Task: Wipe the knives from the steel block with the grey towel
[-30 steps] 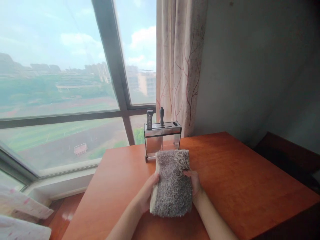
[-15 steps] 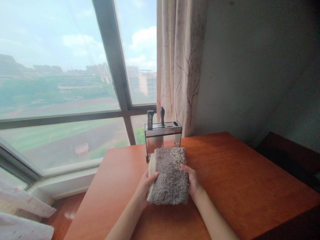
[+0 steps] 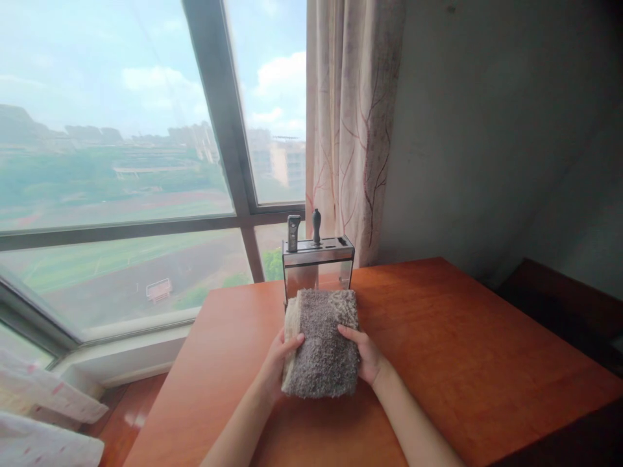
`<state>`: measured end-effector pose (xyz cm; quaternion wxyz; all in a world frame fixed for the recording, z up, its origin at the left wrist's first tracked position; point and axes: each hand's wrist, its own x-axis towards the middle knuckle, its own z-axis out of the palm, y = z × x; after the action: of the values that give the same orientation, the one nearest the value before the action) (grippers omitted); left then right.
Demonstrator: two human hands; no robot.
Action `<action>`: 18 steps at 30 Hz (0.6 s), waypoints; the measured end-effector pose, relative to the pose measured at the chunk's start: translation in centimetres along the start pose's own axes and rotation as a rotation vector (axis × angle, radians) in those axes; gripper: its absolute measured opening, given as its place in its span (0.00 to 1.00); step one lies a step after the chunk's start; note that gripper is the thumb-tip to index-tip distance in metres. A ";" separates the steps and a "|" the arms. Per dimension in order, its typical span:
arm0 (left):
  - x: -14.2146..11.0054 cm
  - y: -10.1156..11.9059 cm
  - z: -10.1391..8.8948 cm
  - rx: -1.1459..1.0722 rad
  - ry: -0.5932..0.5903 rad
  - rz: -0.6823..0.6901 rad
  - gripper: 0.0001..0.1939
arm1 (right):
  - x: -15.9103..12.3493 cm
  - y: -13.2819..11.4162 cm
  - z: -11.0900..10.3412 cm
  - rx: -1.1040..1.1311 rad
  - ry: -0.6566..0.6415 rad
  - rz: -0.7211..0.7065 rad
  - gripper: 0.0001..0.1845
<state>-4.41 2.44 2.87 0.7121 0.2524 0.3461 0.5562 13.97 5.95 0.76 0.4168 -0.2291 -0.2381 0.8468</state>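
Observation:
A folded grey shaggy mat (image 3: 322, 344) with a cream underside rests on the orange-brown table (image 3: 438, 337), just in front of the knife block. My left hand (image 3: 280, 360) grips its left edge, thumb on top. My right hand (image 3: 364, 355) holds its right edge, fingers curled onto the pile. Both forearms reach in from the bottom of the view.
A steel knife block (image 3: 317, 263) with two dark handles sticking up stands at the table's far edge. Behind it are a large window (image 3: 121, 194) and a patterned curtain (image 3: 348, 123). A grey wall is on the right. Pink-patterned fabric (image 3: 43, 415) lies at lower left.
Both hands have moved the folded mat away from me and lowered it toward the table, closer to the knife block. It now sits flatter.

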 end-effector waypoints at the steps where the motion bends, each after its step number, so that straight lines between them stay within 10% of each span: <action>1: 0.0 0.0 -0.1 -0.012 0.002 -0.022 0.31 | 0.0 -0.1 0.0 -0.004 0.009 -0.005 0.17; 10: -0.1 -0.5 -0.9 -0.233 -0.010 -0.390 0.30 | -0.2 -0.1 -0.4 -0.051 0.051 0.030 0.13; 18: -0.3 -0.4 -0.4 -0.156 -0.047 -0.301 0.31 | -0.4 0.0 0.2 -0.114 0.041 -0.035 0.16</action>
<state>-4.50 2.07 2.37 0.8128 0.1544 0.3189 0.4624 14.08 5.63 0.99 0.4228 -0.2657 -0.2812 0.8195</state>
